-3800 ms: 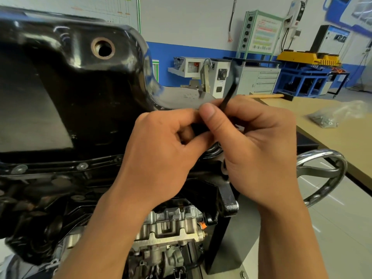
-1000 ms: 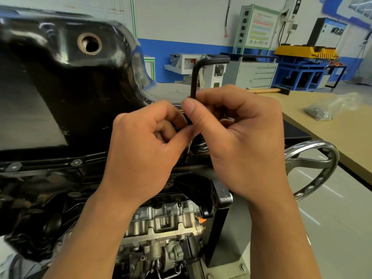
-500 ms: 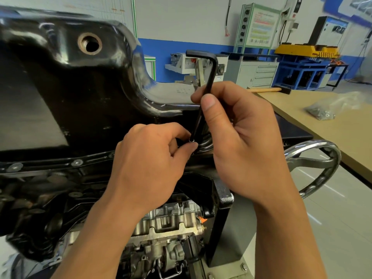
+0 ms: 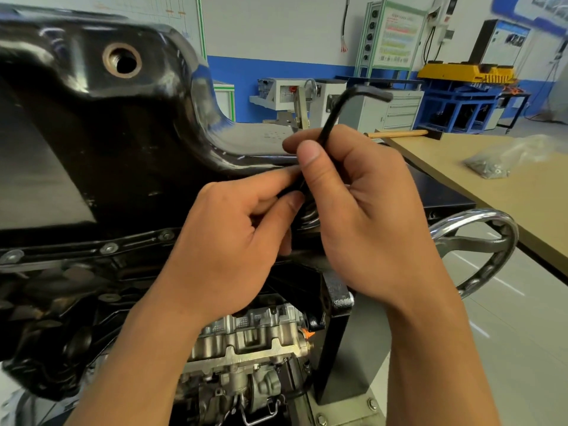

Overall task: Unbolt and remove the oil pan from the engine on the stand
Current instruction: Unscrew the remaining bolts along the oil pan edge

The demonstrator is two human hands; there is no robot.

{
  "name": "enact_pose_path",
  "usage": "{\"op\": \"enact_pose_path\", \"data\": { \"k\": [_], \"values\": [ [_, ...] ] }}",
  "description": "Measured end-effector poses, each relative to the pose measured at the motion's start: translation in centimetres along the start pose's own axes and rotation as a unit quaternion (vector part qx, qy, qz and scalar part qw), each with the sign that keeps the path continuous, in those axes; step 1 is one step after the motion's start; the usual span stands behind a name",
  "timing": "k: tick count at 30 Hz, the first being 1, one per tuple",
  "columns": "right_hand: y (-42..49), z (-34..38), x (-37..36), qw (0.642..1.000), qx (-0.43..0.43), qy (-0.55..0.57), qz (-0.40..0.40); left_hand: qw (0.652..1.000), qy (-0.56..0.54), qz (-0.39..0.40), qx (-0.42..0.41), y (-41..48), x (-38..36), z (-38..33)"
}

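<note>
Head view: the black oil pan [image 4: 107, 133] still sits on the engine [image 4: 246, 342], which hangs upside down in the stand [image 4: 338, 348], so the pan is on top and fills the left of the picture. It is not lifted; its rim lies flat against the engine block.

The right hand [image 4: 368, 216] pinches the long leg of a hex key [image 4: 337, 113] between thumb and fingers. The key leans to the right, with its short leg up. The left hand [image 4: 233, 247] closes thumb and forefinger around the lower end of the key, at the corner of the pan rim. The bolt under it is hidden by the fingers, so I cannot tell how far out it is.

I judge that the unbolting is in progress and is not near the end. Along the near rim at least three bolts [image 4: 109, 249] are still in their holes, and their heads sit down on the rim. The drain hole [image 4: 123, 61] on the pan side is open, with no plug in it. A clear bag [image 4: 498, 161] with small metal parts lies on the table [image 4: 522, 216] at the right, but I cannot tell whether they come from this pan.

What is left, as I see it: the corner bolt, the rim bolts, and then lifting the pan off.
</note>
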State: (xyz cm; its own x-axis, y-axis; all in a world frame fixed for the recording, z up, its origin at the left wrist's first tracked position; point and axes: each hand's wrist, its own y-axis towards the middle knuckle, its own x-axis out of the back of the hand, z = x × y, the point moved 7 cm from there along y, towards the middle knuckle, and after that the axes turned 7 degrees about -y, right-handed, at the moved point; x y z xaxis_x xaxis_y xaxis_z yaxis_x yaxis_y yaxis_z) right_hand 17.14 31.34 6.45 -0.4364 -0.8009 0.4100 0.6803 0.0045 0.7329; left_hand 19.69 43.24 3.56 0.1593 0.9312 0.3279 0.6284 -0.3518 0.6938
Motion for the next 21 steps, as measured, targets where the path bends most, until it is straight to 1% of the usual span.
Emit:
{"op": "enact_pose_path", "data": {
  "k": [3, 5, 7, 9, 11, 12, 14, 16, 18, 19, 20, 21],
  "values": [
    [0.0, 0.4, 0.0, 1.0, 0.003, -0.005, 0.001, 0.998, 0.038, -0.048, -0.014, 0.2, 0.5, -0.2],
    [0.1, 0.5, 0.3, 1.0, 0.012, 0.015, -0.025, 0.995, 0.051, -0.079, -0.02, 0.1, 0.8, -0.5],
    [0.1, 0.5, 0.7, 0.998, 0.021, 0.024, -0.055, 0.994, 0.05, -0.099, -0.002, 0.0, 1.0, -0.4],
    [0.1, 0.3, 0.8, 0.998, 0.024, 0.022, -0.061, 0.991, 0.089, -0.09, 0.045, -0.3, 1.1, 0.2],
    [0.1, 0.1, 0.9, 0.998, 0.02, 0.014, -0.057, 0.978, 0.183, -0.048, 0.084, -0.8, 0.7, 0.7],
    [0.1, 0.0, 0.9, 0.998, 0.015, 0.01, -0.053, 0.969, 0.229, -0.03, 0.085, -1.0, 0.4, 0.7],
    [0.1, -0.3, 0.9, 0.999, 0.007, 0.007, -0.047, 0.962, 0.263, -0.017, 0.069, -1.1, 0.0, 0.4],
    [0.0, -0.3, 1.3, 0.998, 0.005, 0.013, -0.055, 0.968, 0.242, -0.034, 0.057, -1.1, 0.0, 0.4],
    [-0.1, 0.0, 1.9, 0.996, 0.009, 0.038, -0.079, 0.981, 0.177, -0.061, 0.048, -0.8, 0.3, 0.1],
    [-0.3, 0.1, 2.5, 0.994, 0.01, 0.06, -0.096, 0.989, 0.121, -0.073, 0.049, -0.7, 0.3, -0.1],
    [-0.5, 0.3, 3.2, 0.99, 0.008, 0.085, -0.115, 0.994, 0.04, -0.081, 0.059, -0.5, 0.0, -0.3],
    [-0.9, 0.4, 4.2, 0.985, 0.004, 0.111, -0.133, 0.991, -0.07, -0.082, 0.079, -0.4, -0.5, -0.4]
  ]
}}
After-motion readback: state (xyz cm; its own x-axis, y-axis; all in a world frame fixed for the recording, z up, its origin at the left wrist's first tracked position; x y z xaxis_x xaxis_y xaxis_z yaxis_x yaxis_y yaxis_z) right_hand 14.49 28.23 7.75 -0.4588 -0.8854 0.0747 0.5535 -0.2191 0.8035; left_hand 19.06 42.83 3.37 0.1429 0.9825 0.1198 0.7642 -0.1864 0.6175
